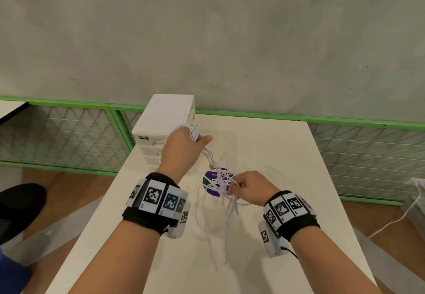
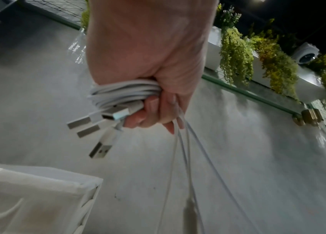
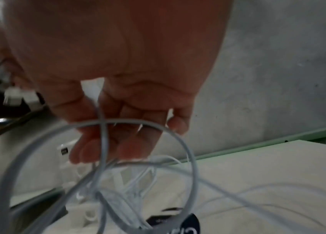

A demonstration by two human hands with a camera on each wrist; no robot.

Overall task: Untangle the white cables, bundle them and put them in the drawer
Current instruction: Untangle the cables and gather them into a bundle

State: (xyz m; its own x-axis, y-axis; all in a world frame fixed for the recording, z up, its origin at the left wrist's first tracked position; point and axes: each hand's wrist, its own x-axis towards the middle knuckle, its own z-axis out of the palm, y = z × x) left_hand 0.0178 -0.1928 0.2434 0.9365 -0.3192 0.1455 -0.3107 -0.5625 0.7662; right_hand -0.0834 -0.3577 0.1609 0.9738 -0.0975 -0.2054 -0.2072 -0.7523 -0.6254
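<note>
My left hand (image 1: 184,146) is raised beside the drawer unit and grips a coiled bundle of white cables (image 2: 122,93); several USB plugs (image 2: 92,126) stick out below the fist. Loose strands run from that fist down to my right hand (image 1: 246,188), which holds a tangle of white cable loops (image 1: 222,184) just above the table. In the right wrist view one cable (image 3: 100,120) passes between the fingers (image 3: 90,150), and a wide loop (image 3: 186,150) hangs in front of them. The white drawer unit (image 1: 161,123) stands at the table's far left corner.
A round purple sticker (image 1: 212,182) lies on the white table (image 1: 310,190) under the tangle. Green mesh fencing (image 1: 69,130) runs behind the table below a grey wall. A loose white cord (image 1: 400,217) lies on the wooden floor at the right.
</note>
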